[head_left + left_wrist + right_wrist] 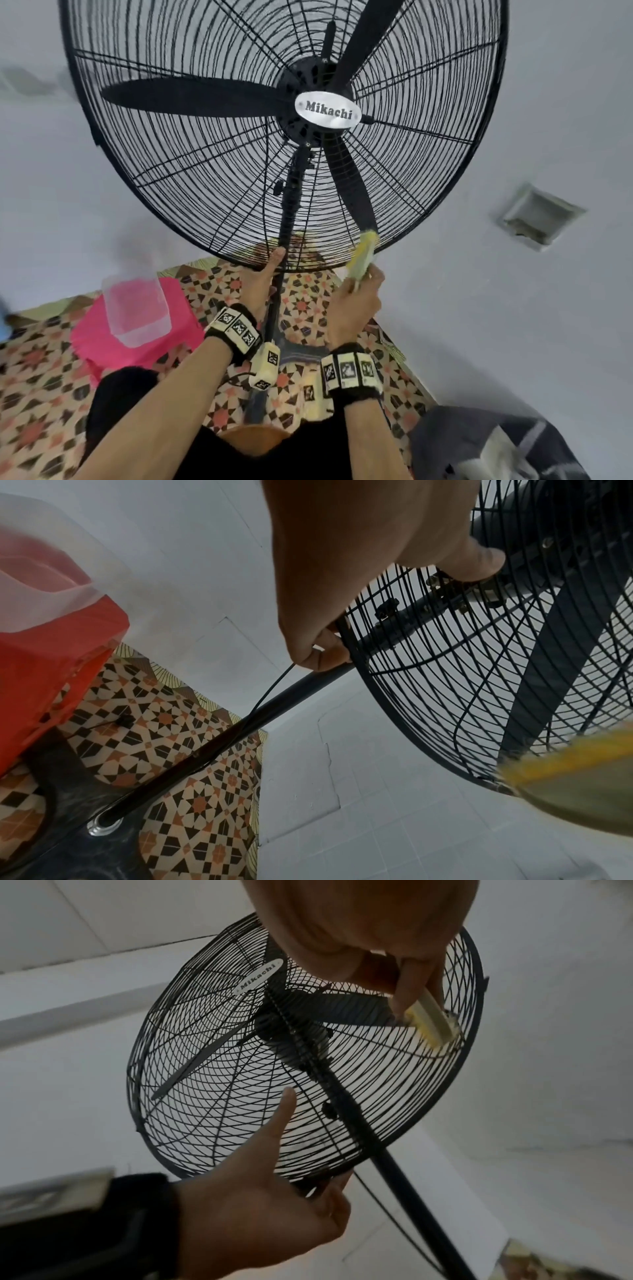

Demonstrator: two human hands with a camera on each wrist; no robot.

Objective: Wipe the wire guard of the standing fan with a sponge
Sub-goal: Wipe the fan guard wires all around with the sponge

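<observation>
Sponge (360, 254): soft, light — pinched in right grip (354, 301).
Wire guard (205, 164): stiff, springy — rim clasped by left grip (261, 279).

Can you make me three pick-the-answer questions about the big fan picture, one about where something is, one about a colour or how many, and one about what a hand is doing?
1. Where does the sponge touch the wire guard?
A. At its lower rim
B. At the very top
C. On the name badge

2. How many blades does the fan have?
A. Two
B. Three
C. Five

3. What is the left hand doing?
A. Hanging loose at the side
B. Gripping the guard's bottom edge
C. Holding the clear tub

Answers:
1 A, the yellow sponge in the right hand meets the rim low on the right.
2 B, three black blades spread from the hub behind the Mikachi badge.
3 B, its fingers curl round the rim beside the pole, thumb on the wires.
</observation>
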